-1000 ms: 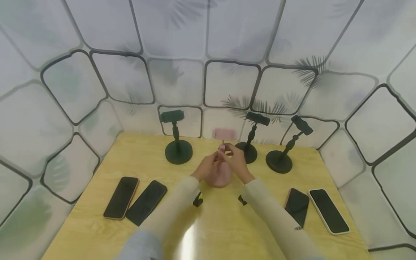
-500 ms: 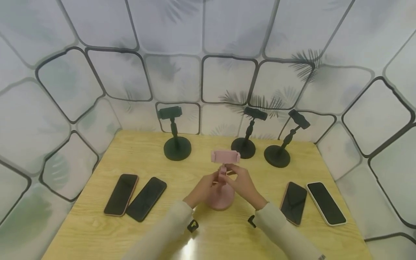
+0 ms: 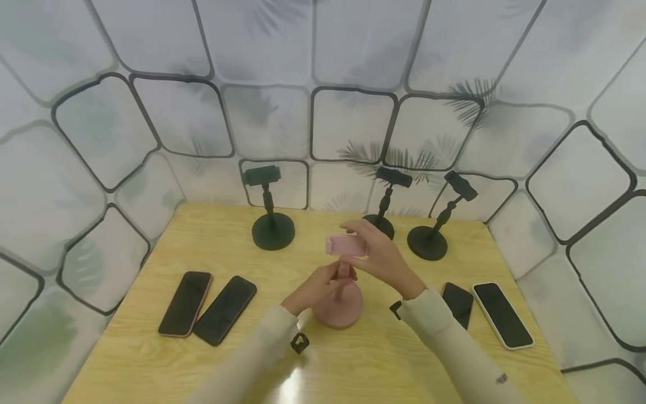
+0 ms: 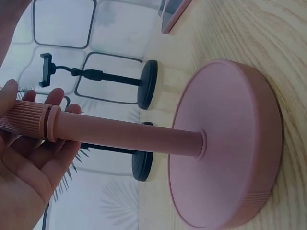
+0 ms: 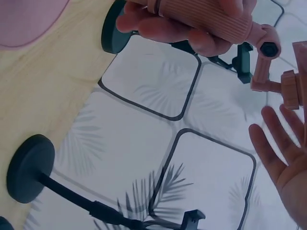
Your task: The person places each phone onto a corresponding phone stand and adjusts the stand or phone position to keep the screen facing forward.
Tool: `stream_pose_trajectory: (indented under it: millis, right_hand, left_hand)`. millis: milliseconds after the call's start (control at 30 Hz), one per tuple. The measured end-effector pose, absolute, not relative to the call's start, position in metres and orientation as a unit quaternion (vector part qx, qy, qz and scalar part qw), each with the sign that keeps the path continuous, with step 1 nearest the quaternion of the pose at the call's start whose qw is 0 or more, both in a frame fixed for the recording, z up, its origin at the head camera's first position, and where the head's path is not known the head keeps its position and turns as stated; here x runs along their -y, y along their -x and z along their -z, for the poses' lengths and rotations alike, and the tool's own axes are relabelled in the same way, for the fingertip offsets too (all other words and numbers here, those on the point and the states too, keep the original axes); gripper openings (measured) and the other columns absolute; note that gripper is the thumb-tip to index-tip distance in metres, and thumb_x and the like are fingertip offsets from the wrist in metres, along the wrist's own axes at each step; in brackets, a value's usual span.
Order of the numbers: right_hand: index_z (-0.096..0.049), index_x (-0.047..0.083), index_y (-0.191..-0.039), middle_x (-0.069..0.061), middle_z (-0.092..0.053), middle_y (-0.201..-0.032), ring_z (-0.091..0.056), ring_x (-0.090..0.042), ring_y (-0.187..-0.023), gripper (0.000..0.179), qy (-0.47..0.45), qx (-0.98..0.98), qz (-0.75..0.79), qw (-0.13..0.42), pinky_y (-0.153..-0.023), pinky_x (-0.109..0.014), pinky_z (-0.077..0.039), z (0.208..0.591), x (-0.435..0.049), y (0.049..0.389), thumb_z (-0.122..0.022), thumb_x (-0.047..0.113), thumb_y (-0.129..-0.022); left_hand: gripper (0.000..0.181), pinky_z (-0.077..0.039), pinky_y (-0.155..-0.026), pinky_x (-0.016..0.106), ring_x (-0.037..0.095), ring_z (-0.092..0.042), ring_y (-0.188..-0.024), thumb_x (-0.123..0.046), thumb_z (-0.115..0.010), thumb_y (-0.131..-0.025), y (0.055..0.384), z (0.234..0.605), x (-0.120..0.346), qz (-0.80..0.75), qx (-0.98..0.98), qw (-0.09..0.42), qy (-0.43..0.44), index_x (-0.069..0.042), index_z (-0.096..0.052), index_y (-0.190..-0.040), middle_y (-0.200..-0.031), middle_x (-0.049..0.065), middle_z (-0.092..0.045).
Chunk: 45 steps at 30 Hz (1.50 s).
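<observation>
A pink phone stand (image 3: 337,310) with a round base stands upright on the table in front of me. My left hand (image 3: 315,287) grips the ribbed collar (image 4: 24,119) of its pole, fingers curled beneath and thumb over it in the left wrist view. My right hand (image 3: 387,257) is around the right end of the pink phone clamp (image 3: 345,246), thumb below it and fingers above. In the right wrist view its fingers (image 5: 268,153) are straight and spread, right by the back of the clamp; the thumb is hidden there. A bolted hinge (image 5: 268,49) links collar and clamp.
Along the back of the wooden table (image 3: 217,235) stand a dark green phone stand (image 3: 273,231) and two black ones, the middle stand (image 3: 384,205) partly behind my right hand and another (image 3: 427,243) farther right. Two phones (image 3: 225,310) lie left, two more (image 3: 503,315) right.
The pink stand came nearer to me on the table, held by both hands. My right hand then left the collar and rose to the clamp; the left stays on the collar.
</observation>
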State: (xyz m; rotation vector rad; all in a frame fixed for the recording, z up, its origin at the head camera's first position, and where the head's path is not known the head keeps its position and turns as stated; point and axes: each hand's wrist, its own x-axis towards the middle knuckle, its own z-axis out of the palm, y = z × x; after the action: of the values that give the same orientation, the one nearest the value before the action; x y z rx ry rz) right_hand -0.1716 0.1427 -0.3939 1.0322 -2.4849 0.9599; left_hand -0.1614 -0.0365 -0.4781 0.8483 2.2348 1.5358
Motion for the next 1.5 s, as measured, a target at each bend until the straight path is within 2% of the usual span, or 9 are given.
stream_pose_trajectory:
  millis: [167, 433, 633, 800, 933, 1067, 1233, 1367, 1500]
  right_hand:
    - [-0.061, 0.013, -0.123, -0.007, -0.064, -0.121, -0.064, -0.021, -0.098, 0.054, -0.410, 0.850, -0.291, 0.158, -0.074, -0.035, -0.055, 0.393, -0.138, 0.180, -0.080, 0.014, -0.073]
    - [-0.065, 0.007, -0.118, -0.011, -0.071, -0.104, -0.068, -0.023, -0.087, 0.052, -0.430, 0.838, -0.276, 0.193, -0.070, -0.034, -0.056, 0.390, -0.141, 0.194, -0.082, 0.005, -0.069]
    - [-0.066, 0.006, -0.117, -0.010, -0.072, -0.103, -0.069, -0.023, -0.089, 0.050, -0.434, 0.835, -0.275, 0.197, -0.072, -0.033, -0.056, 0.386, -0.139, 0.199, -0.080, 0.003, -0.069]
    - [-0.066, 0.007, -0.116, -0.010, -0.072, -0.104, -0.069, -0.022, -0.088, 0.050, -0.436, 0.834, -0.285, 0.183, -0.071, -0.033, -0.056, 0.381, -0.136, 0.198, -0.081, 0.004, -0.069]
    - [-0.066, 0.007, -0.116, -0.009, -0.071, -0.105, -0.069, -0.021, -0.086, 0.051, -0.437, 0.832, -0.298, 0.168, -0.069, -0.032, -0.056, 0.379, -0.135, 0.195, -0.082, 0.007, -0.068]
    - [-0.067, 0.007, -0.115, -0.009, -0.072, -0.105, -0.069, -0.020, -0.085, 0.049, -0.428, 0.832, -0.313, 0.165, -0.069, -0.032, -0.056, 0.379, -0.133, 0.195, -0.082, 0.007, -0.068]
    - [-0.067, 0.007, -0.116, -0.011, -0.071, -0.106, -0.069, -0.022, -0.086, 0.046, -0.396, 0.842, -0.337, 0.142, -0.068, -0.032, -0.056, 0.378, -0.131, 0.196, -0.080, 0.008, -0.072]
    - [-0.066, 0.009, -0.117, -0.011, -0.070, -0.109, -0.068, -0.021, -0.088, 0.047, -0.358, 0.855, -0.357, 0.116, -0.069, -0.032, -0.055, 0.378, -0.131, 0.200, -0.080, 0.010, -0.072]
    - [-0.066, 0.009, -0.117, -0.010, -0.070, -0.110, -0.067, -0.021, -0.089, 0.046, -0.355, 0.859, -0.356, 0.103, -0.070, -0.033, -0.055, 0.377, -0.131, 0.201, -0.079, 0.011, -0.073]
  left_hand:
    - [0.023, -0.049, -0.082, 0.023, 0.027, -0.062, -0.102, -0.019, -0.048, -0.098, 0.162, 0.479, 0.032, -0.528, -0.780, 0.155, -0.299, -0.004, -0.054, -0.115, -0.106, 0.012, -0.066]
    - [0.021, -0.050, -0.087, 0.030, 0.021, -0.064, -0.097, -0.023, -0.039, -0.102, 0.172, 0.477, 0.025, -0.451, -0.834, 0.099, -0.301, -0.008, -0.054, -0.106, -0.097, 0.007, -0.067]
    - [0.020, -0.050, -0.086, 0.032, 0.019, -0.063, -0.096, -0.017, -0.041, -0.101, 0.182, 0.478, 0.026, -0.461, -0.831, 0.093, -0.296, -0.005, -0.053, -0.112, -0.097, 0.008, -0.067]
    - [0.020, -0.049, -0.084, 0.029, 0.018, -0.060, -0.093, -0.016, -0.041, -0.101, 0.188, 0.477, 0.030, -0.468, -0.827, 0.108, -0.292, -0.005, -0.055, -0.111, -0.096, 0.007, -0.066]
    - [0.018, -0.049, -0.083, 0.030, 0.025, -0.062, -0.093, -0.013, -0.042, -0.100, 0.190, 0.475, 0.032, -0.478, -0.821, 0.117, -0.289, -0.004, -0.058, -0.103, -0.096, 0.008, -0.066]
    - [0.021, -0.049, -0.086, 0.034, 0.031, -0.062, -0.098, -0.013, -0.043, -0.100, 0.190, 0.476, 0.034, -0.486, -0.817, 0.125, -0.284, 0.000, -0.058, -0.106, -0.099, 0.010, -0.066]
    - [0.021, -0.049, -0.087, 0.032, 0.023, -0.061, -0.098, -0.016, -0.043, -0.100, 0.190, 0.478, 0.034, -0.479, -0.827, 0.117, -0.269, -0.002, -0.057, -0.108, -0.102, 0.009, -0.066]
    - [0.021, -0.050, -0.076, 0.026, 0.019, -0.061, -0.085, -0.019, -0.041, -0.101, 0.189, 0.481, 0.031, -0.469, -0.836, 0.101, -0.268, -0.005, -0.055, -0.108, -0.100, 0.008, -0.066]
    - [0.021, -0.047, -0.072, 0.022, 0.014, -0.057, -0.080, -0.020, -0.040, -0.101, 0.187, 0.482, 0.029, -0.470, -0.834, 0.101, -0.271, -0.006, -0.053, -0.110, -0.099, 0.007, -0.065]
